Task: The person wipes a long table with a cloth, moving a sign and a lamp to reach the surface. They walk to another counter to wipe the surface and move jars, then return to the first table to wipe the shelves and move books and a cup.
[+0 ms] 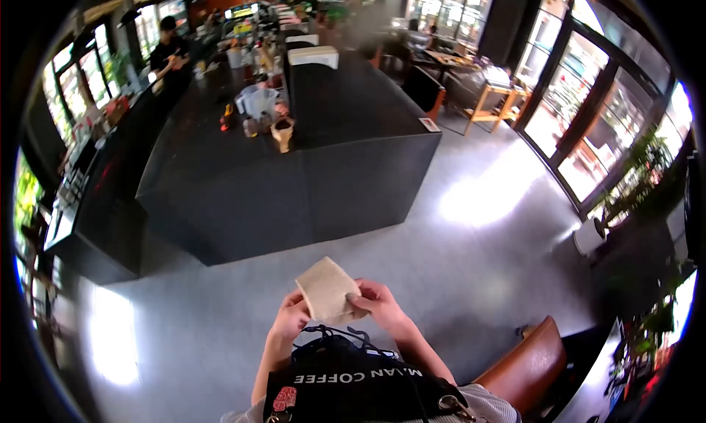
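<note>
A folded beige cloth (325, 287) is held up in front of my black apron (346, 395), which carries white lettering. My left hand (292, 314) grips the cloth's lower left side, its fingers partly hidden behind it. On the other side my right hand (373, 302) pinches the right edge, with the thumb lying on the front face. Dark apron strings hang just below the cloth. Beneath both hands is the grey floor.
A large dark counter (309, 188) stands ahead, with a clear pitcher (257, 99) and a wooden cup-like holder (282, 135) on it. Another person (169, 55) stands behind it at left. A brown leather chair (531, 364) is close at right; a white plant pot (589, 236) stands farther off.
</note>
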Demonstrator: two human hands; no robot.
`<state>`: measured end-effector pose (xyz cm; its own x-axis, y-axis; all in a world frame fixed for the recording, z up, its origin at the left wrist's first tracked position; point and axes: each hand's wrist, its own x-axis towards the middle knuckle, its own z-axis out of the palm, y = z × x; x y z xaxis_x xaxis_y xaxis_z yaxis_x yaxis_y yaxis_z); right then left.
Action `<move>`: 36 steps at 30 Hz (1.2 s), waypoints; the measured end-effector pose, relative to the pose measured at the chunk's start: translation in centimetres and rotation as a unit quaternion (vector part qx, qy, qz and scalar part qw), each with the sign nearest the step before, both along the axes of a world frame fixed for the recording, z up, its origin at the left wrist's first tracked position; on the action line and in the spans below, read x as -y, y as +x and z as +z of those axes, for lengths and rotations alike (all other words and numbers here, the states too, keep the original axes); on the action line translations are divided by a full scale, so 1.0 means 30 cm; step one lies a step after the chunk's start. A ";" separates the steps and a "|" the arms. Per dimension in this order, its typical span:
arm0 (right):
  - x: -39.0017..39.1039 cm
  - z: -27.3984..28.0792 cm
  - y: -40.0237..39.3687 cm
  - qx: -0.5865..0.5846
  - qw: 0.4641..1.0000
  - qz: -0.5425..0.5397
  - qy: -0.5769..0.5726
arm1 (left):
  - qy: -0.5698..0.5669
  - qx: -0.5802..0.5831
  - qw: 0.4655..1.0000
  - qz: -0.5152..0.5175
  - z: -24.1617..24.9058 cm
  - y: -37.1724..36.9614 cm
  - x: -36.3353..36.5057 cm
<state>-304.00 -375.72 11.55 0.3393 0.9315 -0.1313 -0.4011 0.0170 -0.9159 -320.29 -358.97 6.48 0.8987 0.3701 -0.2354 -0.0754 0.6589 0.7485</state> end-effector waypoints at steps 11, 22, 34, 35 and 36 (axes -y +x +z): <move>-0.052 -0.022 -0.054 -0.085 0.996 0.000 0.000 | 0.178 0.050 0.972 0.143 0.059 0.027 0.048; -0.052 -0.048 -0.072 -0.085 0.996 -0.003 0.007 | 0.162 0.028 0.968 0.191 0.103 0.047 0.078; -0.004 -0.084 -0.064 -0.040 0.999 -0.017 0.016 | 0.305 0.050 0.936 0.168 0.153 0.062 0.105; -0.002 -0.089 -0.059 -0.043 0.999 -0.006 0.014 | 0.296 0.056 0.937 0.179 0.158 0.065 0.112; -0.001 -0.090 -0.057 -0.047 0.999 0.005 0.012 | 0.287 0.061 0.937 0.190 0.165 0.066 0.115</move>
